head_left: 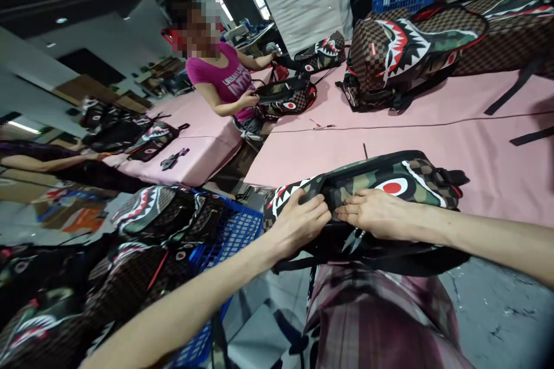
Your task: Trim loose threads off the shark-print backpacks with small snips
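Observation:
A backpack (367,181) with camouflage, brown checks, shark teeth and a red-and-white eye lies on its side at the table's near edge. My left hand (303,220) is closed on the rim of its opening, fingers curled over the dark edge. Close beside it, my right hand (376,213) pinches the same edge, its fingertips partly hidden in the fold. Small metal thread snips (354,240) stick out below my right palm, blades toward me; their handles are hidden under that hand.
Across the pink table (320,153), a co-worker (225,78) handles another backpack (285,98). A stuffed backpack (389,57) stands at the back right. More backpacks (151,213) pile up at left, by a blue crate (234,230). Another person's arm (47,158) shows far left.

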A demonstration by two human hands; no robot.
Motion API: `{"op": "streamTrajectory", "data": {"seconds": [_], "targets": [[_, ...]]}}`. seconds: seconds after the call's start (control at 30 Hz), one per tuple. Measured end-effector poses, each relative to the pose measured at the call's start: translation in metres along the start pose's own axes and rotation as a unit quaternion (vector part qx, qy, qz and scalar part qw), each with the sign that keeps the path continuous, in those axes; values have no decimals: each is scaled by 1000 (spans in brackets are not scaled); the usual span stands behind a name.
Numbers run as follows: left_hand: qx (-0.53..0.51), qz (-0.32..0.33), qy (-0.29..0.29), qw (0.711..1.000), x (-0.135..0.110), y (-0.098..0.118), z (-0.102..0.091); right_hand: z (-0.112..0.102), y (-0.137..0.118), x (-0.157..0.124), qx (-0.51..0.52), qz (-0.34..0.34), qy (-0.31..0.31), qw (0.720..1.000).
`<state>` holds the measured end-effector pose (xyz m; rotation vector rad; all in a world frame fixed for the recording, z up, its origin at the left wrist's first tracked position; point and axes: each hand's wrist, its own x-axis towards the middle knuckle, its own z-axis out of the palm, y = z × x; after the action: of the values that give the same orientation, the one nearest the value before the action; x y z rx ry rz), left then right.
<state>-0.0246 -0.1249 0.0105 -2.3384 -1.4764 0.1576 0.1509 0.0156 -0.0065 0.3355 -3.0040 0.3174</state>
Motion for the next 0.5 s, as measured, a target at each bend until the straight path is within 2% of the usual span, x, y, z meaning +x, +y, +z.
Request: {"op": "streamTrajectory", "data": {"seconds": [0.1, 0.2, 0.3, 0.4, 0.5], "targets": [[-17, -97, 99, 990, -25, 26, 26, 5, 0, 3, -1, -16, -13, 1000], [-22, -127, 194, 973, -41, 45, 41, 12, -2, 2, 16, -19, -4, 1000], [-19, -134, 215, 967, -46, 54, 44, 20, -2, -2, 9, -32, 8, 999], [-26, -131, 227, 965, -45, 54, 44, 15, -1, -6, 0, -47, 6, 999], [-40, -114, 259, 958, -43, 52, 47, -1, -3, -7, -22, 4, 12, 1000]]}}
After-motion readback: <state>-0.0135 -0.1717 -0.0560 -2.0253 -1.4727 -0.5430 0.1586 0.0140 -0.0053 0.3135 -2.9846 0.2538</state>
